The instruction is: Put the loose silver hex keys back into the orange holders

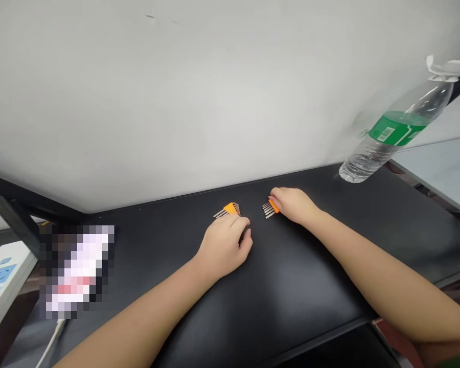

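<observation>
Two sets of metal hex keys in orange holders are at the middle of the black tabletop. My left hand [225, 243] is at the near side of the left hex key set [230, 208], its fingers bent and its thumb apart from the index finger. Part of that set is hidden behind the hand, so whether the fingers touch it cannot be made out. To the right, my right hand [293, 203] pinches the orange holder of the other hex key set [273, 206]. Its keys point left, toward the first set.
A large water bottle [383, 138] with a green label leans in view at the back right, near the white wall [230, 102]. A blurred-out lit device [80, 271] with a white cable [51, 342] lies at left. Beside it is a white power strip [7, 271].
</observation>
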